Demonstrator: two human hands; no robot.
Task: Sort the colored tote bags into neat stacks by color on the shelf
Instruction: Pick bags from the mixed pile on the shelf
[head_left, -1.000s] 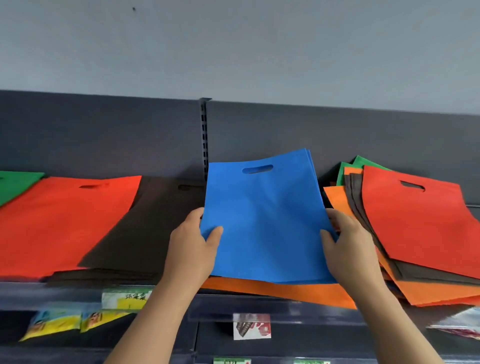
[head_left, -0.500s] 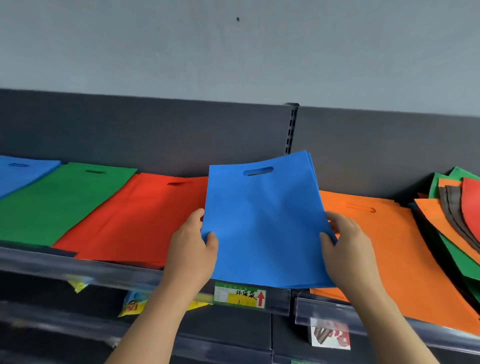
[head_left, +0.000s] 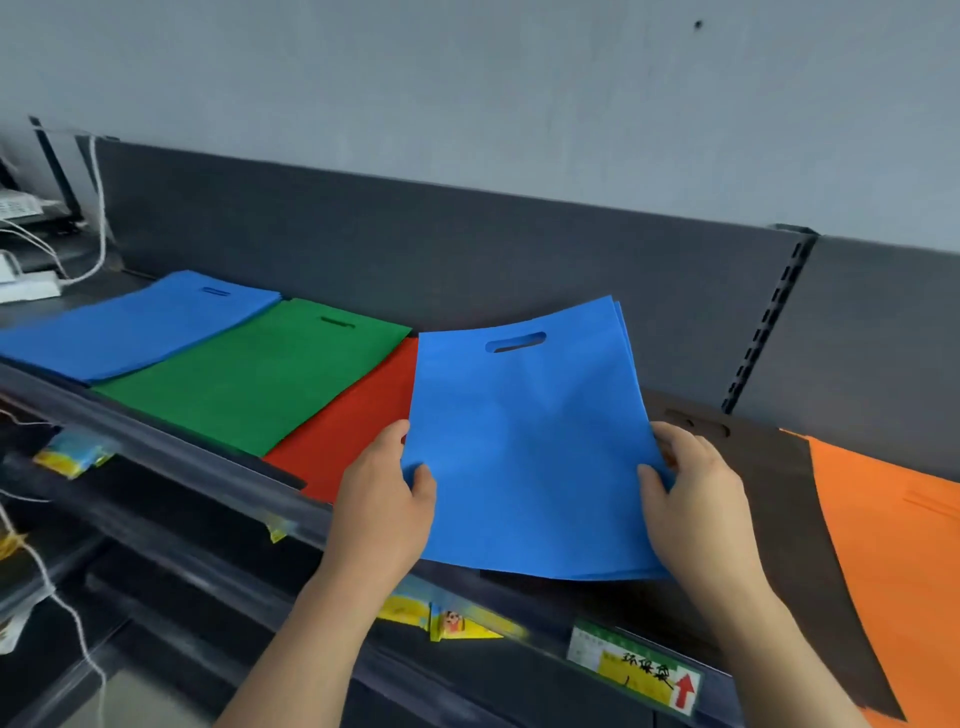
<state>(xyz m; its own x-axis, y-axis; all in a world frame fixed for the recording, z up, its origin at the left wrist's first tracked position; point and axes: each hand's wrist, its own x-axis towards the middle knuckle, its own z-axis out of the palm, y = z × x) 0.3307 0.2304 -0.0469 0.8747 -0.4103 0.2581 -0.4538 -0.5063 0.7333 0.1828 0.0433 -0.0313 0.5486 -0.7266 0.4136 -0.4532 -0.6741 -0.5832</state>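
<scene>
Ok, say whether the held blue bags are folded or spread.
Spread flat: blue bags show full face and handle slot; left hand and right hand grip opposite edges.

The orange stack (head_left: 893, 545) is cut off by the right edge; the brown stack (head_left: 779, 493) is partly covered by the blue bags (head_left: 530, 452); the yellow label (head_left: 447, 621) is blurred.

1 blue stack (head_left: 130, 327), 1 green stack (head_left: 249, 379), 1 red stack (head_left: 353, 431), 1 brown stack (head_left: 769, 499), 1 orange stack (head_left: 893, 545), 1 held blue bundle (head_left: 530, 452).

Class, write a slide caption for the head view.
Left hand and right hand hold blue tote bags above the shelf.
</scene>
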